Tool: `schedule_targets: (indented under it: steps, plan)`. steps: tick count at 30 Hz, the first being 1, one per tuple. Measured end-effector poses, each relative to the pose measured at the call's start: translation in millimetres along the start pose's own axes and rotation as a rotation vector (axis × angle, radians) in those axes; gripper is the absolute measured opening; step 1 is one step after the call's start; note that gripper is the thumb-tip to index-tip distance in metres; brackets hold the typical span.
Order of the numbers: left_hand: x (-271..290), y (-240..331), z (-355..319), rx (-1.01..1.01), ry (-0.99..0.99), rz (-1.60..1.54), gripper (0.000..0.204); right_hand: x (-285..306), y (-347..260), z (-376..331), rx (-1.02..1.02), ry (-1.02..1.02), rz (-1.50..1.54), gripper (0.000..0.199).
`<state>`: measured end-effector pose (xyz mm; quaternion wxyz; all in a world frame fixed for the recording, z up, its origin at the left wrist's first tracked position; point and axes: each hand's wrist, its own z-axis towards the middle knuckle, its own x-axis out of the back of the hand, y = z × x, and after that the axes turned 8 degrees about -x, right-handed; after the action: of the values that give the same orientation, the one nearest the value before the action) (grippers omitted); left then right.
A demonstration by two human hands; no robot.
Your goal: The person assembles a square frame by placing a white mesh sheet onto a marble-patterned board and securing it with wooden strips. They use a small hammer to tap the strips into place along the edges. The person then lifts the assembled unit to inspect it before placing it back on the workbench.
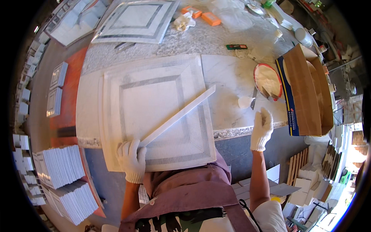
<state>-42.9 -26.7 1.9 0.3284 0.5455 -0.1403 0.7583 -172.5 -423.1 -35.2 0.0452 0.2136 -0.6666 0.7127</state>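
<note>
Both my hands wear white knitted gloves. My left hand point(131, 159) is at the near left of a white, mesh-covered square panel point(150, 104) with grey border bands. Its thumb and fingers close around the lower end of a long white strip point(179, 115), which lies slantwise across the panel. My right hand point(262, 129) hovers by the table's front edge, fingers loosely stretched out, nothing visible in them. Just beyond it lie a putty knife point(254, 99) and a small white lump point(244, 102). A red-rimmed bowl point(256, 73) of white paste stands farther back, with dark blades at its near side.
An open cardboard box point(305, 92) stands at the table's right. At the back are another grey-banded panel point(135, 19), orange packets point(211, 18), a crumpled cloth point(184, 22), a green packet point(236, 46) and a clear bottle point(270, 41). Stacked panels point(62, 166) stand at left.
</note>
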Motion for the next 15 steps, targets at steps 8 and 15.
schedule_targets:
  steps: [8, 15]
  plan:
    - [0.4, 2.2, 6.7, 0.022, -0.016, 0.024, 0.035, 21.3, -15.4, 56.4, 0.295, 0.222, -0.462, 0.040]
    - [5.8, 7.5, 12.8, 0.038, -0.078, 0.042, 0.033, 20.8, -36.1, 82.7, 0.208, 0.052, -0.812, 0.029]
